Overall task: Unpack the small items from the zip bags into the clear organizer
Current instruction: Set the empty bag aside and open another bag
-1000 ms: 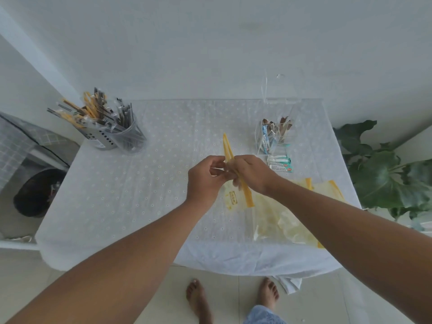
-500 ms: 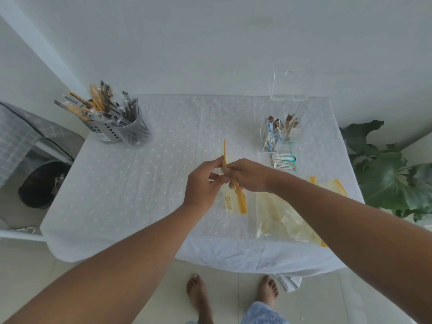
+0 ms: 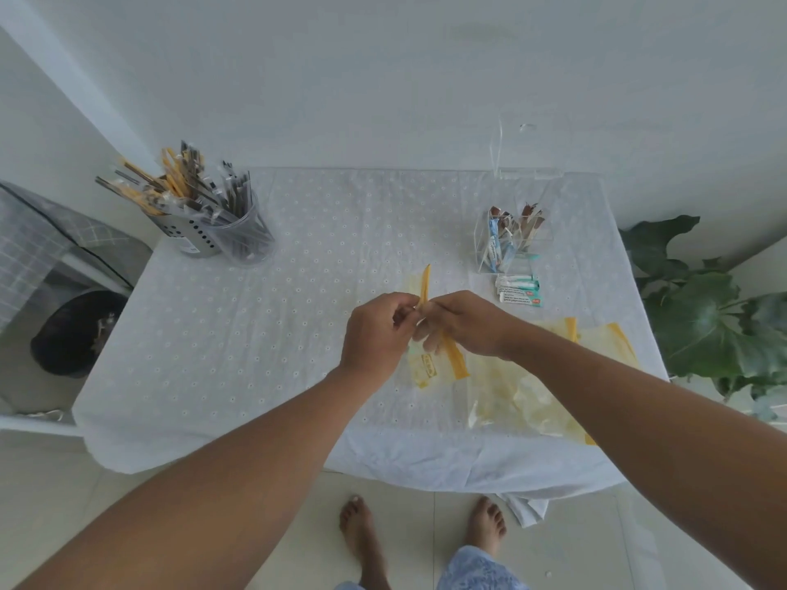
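Note:
My left hand [image 3: 377, 334] and my right hand [image 3: 466, 323] both pinch the orange zip strip of a small clear zip bag [image 3: 430, 364], held just above the table's middle. The strip sticks up past my fingers; the bag's yellow-printed body hangs below them. What is inside the bag cannot be told. The clear organizer [image 3: 513, 242] stands at the back right with several small sachets upright in it. Two white-and-teal packets [image 3: 517, 289] lie flat just in front of it. More zip bags [image 3: 549, 389] with orange strips lie at the front right under my right forearm.
A white dotted tablecloth [image 3: 255, 334] covers the table. Two cutlery holders [image 3: 213, 232] full of wrapped utensils stand at the back left. A dark bin [image 3: 72, 334] sits on the floor to the left, a leafy plant [image 3: 702, 317] to the right. My bare feet show below the table's front edge.
Both hands stay together on the zip bag's strip, fingers shifting slightly along it. The camera has tilted a little, so the scene sits a bit differently in view.

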Demonstrator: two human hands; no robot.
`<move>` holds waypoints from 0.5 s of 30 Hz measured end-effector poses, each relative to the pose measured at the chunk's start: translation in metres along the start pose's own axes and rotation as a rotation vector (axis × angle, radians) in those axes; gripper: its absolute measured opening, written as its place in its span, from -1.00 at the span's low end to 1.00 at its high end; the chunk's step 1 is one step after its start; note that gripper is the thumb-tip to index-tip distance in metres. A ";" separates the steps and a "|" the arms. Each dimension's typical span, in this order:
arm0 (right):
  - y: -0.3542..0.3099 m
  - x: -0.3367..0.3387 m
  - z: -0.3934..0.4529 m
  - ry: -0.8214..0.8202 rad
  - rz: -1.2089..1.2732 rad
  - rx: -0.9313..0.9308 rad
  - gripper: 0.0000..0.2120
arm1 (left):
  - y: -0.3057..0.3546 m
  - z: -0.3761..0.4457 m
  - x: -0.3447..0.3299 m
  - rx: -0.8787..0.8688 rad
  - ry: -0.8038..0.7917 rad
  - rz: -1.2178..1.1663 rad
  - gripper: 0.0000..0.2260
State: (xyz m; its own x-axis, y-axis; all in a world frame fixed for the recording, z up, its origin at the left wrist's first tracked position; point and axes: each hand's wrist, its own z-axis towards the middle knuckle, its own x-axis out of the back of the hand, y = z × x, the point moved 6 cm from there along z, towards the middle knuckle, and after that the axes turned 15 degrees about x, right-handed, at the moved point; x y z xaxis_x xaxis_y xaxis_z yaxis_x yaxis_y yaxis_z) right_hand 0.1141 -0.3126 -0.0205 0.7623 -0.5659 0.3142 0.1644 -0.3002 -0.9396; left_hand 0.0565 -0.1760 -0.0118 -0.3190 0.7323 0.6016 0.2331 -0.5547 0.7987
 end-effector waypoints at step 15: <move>0.007 0.030 -0.018 0.156 -0.041 -0.065 -0.74 | -0.007 0.008 -0.007 0.332 -0.065 -0.240 -0.97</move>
State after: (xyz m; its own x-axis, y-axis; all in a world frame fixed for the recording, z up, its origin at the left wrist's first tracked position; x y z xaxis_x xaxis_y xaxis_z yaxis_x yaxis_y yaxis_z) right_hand 0.1264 -0.3456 -0.0152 0.6488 -0.6628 0.3740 0.1484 -0.3718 -0.9164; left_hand 0.0648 -0.1737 -0.0213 -0.3441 0.8548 0.3884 0.4465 -0.2149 0.8686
